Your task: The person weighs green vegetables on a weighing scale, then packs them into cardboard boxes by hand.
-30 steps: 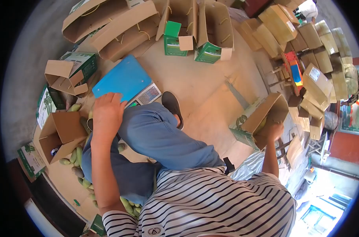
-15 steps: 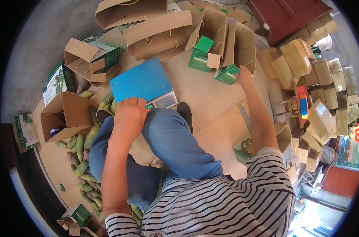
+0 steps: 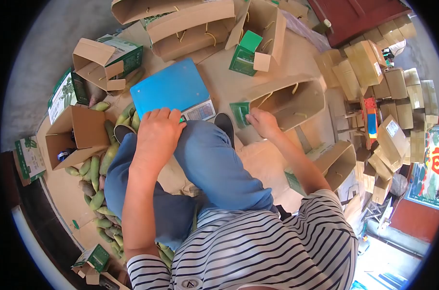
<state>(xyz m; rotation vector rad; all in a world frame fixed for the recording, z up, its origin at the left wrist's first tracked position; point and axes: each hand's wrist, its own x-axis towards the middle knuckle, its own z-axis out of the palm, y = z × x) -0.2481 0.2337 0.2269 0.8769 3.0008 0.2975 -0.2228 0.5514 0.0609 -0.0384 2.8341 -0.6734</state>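
My right hand [image 3: 264, 123] grips the near end of an open cardboard box [image 3: 304, 105], beside its green printed flap [image 3: 240, 115]. This box lies tilted on the floor, its brown inside and rope handles showing. My left hand [image 3: 157, 130] rests at my knee by the near edge of a digital scale, its fingers laid forward and holding nothing. The scale has a blue platform [image 3: 173, 92] with nothing on it and a pale keypad panel [image 3: 200, 111], partly covered by my knee.
Long green radishes [image 3: 95, 171] lie heaped to my left. More open boxes with rope handles [image 3: 193, 36] stand ahead, and another open box [image 3: 340, 166] sits by my right forearm. Stacked cartons [image 3: 364, 65] fill the right side. A brown carton [image 3: 77, 135] holds small dark items.
My right hand has pulled the box nearer and to the left, turning it away from the other green-flapped box. My left hand has stayed by the scale.
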